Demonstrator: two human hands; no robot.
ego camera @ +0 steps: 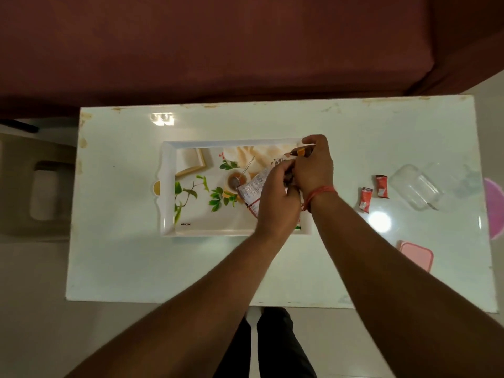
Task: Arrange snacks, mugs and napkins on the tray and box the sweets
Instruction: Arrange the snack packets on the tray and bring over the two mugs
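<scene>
A white tray (pixel 169 186) printed with leaves and a teacup lies in the middle of the table. Over its right end both my hands hold a snack packet (pixel 252 188). My left hand (pixel 275 203) grips the packet's lower part. My right hand (pixel 313 165) pinches its upper end, where a brown and orange corner shows. Two small red sweets (pixel 365 199) (pixel 381 186) lie on the table to the right of the tray. Beside them stands a clear plastic box (pixel 416 186), and a pink lid (pixel 418 255) lies nearer to me.
The white glossy table (pixel 122 255) stands in front of a maroon sofa (pixel 218 45). A pink round object (pixel 495 208) shows at the right edge. A pale container (pixel 45 195) sits on the floor at the left. My legs are below the table's near edge.
</scene>
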